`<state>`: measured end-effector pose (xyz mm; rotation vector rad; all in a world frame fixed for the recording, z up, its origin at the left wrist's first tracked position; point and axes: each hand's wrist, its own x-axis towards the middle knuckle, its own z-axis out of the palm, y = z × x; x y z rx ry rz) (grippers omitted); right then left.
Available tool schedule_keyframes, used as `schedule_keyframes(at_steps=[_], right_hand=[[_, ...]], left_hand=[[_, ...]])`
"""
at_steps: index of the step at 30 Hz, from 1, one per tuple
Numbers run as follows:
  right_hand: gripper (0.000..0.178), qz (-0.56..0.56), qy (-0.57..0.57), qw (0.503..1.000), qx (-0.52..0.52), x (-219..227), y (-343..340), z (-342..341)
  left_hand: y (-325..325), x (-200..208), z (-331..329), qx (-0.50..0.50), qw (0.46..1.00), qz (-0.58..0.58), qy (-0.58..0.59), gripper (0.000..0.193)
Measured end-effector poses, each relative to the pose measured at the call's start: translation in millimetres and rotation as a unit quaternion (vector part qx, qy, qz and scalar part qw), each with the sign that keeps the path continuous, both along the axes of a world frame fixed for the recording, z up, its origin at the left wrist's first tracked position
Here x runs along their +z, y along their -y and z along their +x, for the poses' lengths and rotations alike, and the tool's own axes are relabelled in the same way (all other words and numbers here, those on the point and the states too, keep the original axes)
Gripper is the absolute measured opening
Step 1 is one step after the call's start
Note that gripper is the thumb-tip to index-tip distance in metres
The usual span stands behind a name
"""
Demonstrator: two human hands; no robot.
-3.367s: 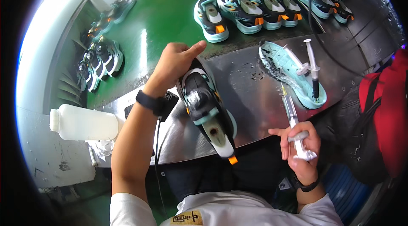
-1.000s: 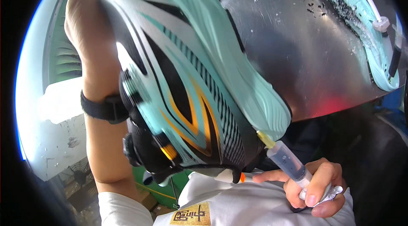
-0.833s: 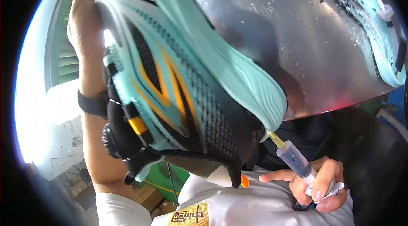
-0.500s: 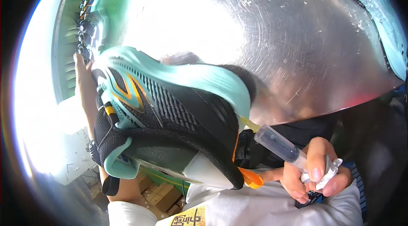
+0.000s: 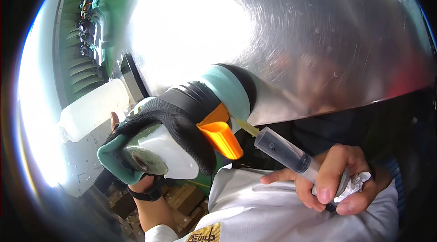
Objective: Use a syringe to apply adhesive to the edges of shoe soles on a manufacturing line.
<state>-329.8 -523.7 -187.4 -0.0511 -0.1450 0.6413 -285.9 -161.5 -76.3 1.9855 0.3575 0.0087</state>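
A black and mint-green running shoe (image 5: 175, 114) is tilted with its heel and collar toward me. A green and white shoe last (image 5: 175, 153) fills its opening, and an orange pull tab (image 5: 223, 139) sticks out at the heel. My left hand (image 5: 114, 120) holds the shoe from its far left side, mostly hidden behind it. My right hand (image 5: 339, 178) grips a clear syringe (image 5: 280, 148) with dark liquid inside. Its yellow needle hub (image 5: 247, 127) points at the heel, where upper and mint sole meet; the thin tip appears to touch there. Crumpled white tissue (image 5: 357, 183) is pinched in the same hand.
A shiny, scratched metal table (image 5: 309, 50) spreads beyond the shoe. At the left stand a white plastic bottle (image 5: 98, 107) and a dark flat panel (image 5: 135, 76). More shoes (image 5: 88, 32) line up at the far left. Cardboard boxes (image 5: 184, 198) lie below.
The shoe has turned so its heel and orange tab face me, and it has moved slightly down and left. The syringe has followed the heel leftward. The bottle has come into clearer view.
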Motion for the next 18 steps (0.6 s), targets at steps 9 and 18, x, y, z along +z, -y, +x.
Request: schedule_keyframes(at_steps=[9,18], right_hand=[[0.024,-0.089,0.047,0.995,0.004,1,-4,-8],[0.033,-0.144,0.080,0.983,-0.081,0,-11,-28]], left_hand=[[-5,10,-53,0.065,0.957,-0.261,-0.111,0.044],[16,1,-76,0.065,0.897,-0.387,-0.203,0.045]])
